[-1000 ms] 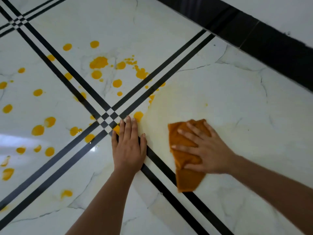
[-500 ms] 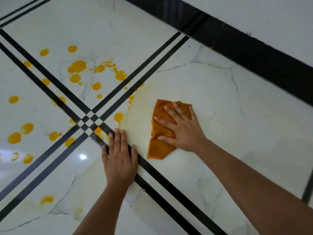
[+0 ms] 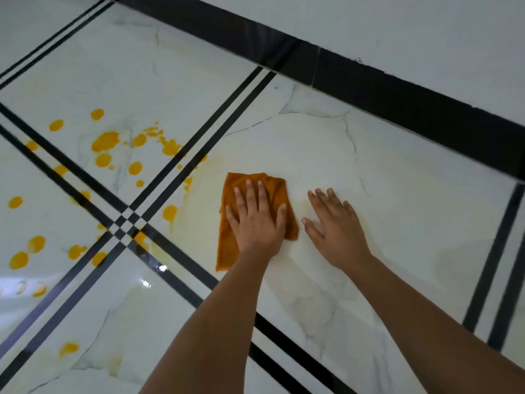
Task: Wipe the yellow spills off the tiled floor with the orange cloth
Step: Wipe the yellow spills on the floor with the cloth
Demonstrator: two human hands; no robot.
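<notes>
White marble-pattern tiled floor (image 3: 397, 194), crossed by paired black inlay lines (image 3: 125, 226); black skirting band (image 3: 369, 81) along the far edge. Scattered yellow spills (image 3: 105, 141), unwiped, lie left of the cloth, mostly beyond the inlay crossing; the nearest drop (image 3: 170, 213) sits just beside the cloth's left edge. Folded orange cloth (image 3: 227, 245) lies on the pale smeared tile, long axis running near to far. Left hand (image 3: 257, 223) is nearer the spills, fingers straight, pressing flat on the cloth, which shows past its fingertips and wrist. Right hand (image 3: 336, 231) rests flat on bare tile, holding nothing; likely next sweep: leftward.
</notes>
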